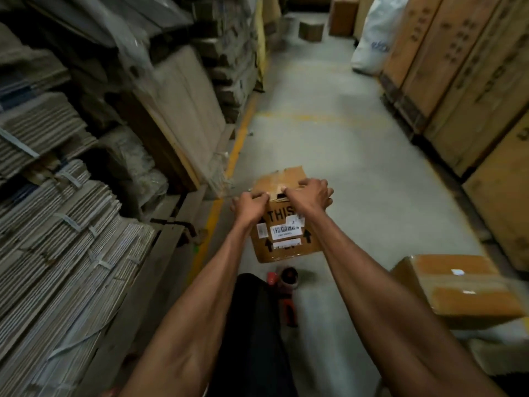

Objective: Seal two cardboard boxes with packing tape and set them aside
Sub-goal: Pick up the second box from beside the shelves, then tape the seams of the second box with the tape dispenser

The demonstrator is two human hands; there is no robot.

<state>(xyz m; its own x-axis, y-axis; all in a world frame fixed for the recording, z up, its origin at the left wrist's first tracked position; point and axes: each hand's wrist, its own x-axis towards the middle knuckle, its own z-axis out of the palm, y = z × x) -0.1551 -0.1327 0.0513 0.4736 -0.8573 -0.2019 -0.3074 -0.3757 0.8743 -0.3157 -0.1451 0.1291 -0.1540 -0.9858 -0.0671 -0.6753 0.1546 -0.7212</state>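
My left hand and right hand both clamp the top flaps of the small brown cardboard box on the floor straight ahead. Its near face reads "THIS" over a barcode label. The red tape dispenser lies just behind it, nearer me.

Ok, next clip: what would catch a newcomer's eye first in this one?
First the two bare forearms reaching out to a small cardboard box on the floor mid-aisle, left hand and right hand pressing its top flaps. Next, the red tape dispenser lying on the floor just nearer than the box, and a taped box at the right. Bundled flat cardboard is stacked along the left.
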